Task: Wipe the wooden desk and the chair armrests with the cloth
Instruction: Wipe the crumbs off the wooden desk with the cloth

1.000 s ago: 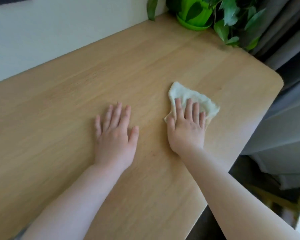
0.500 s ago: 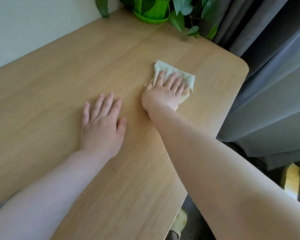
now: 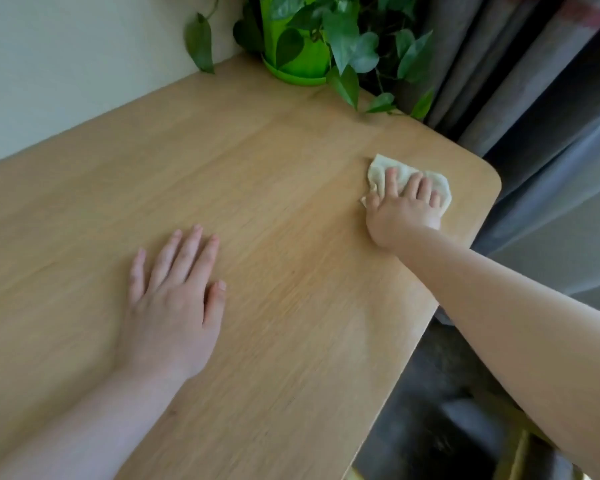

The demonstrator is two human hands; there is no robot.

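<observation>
The cloth (image 3: 409, 180), pale and crumpled, is pressed flat against the desk (image 3: 257, 174) near its right edge, just short of the rounded far-right corner. It is covered by the right hand (image 3: 404, 211), whose fingers (image 3: 390, 180) are spread over it palm down, so that it is pinned rather than clenched; bits of fabric are seen beyond the fingertips and beside the thumb. The right forearm is stretched across the near-right corner of the desk. The left hand (image 3: 174, 306) is laid palm down on bare wood toward the middle of the desk, well apart from the cloth, with fingers extended and relaxed and nothing grasped. A pot (image 3: 300, 62) (bright green, on a matching saucer) is set at the far edge, and its leaves (image 3: 347, 46) are hung over the far-right part of the top. Grey curtains (image 3: 534, 98) are seen just beyond the right edge, and a pale wall (image 3: 66, 64) is met by the far edge.
</observation>
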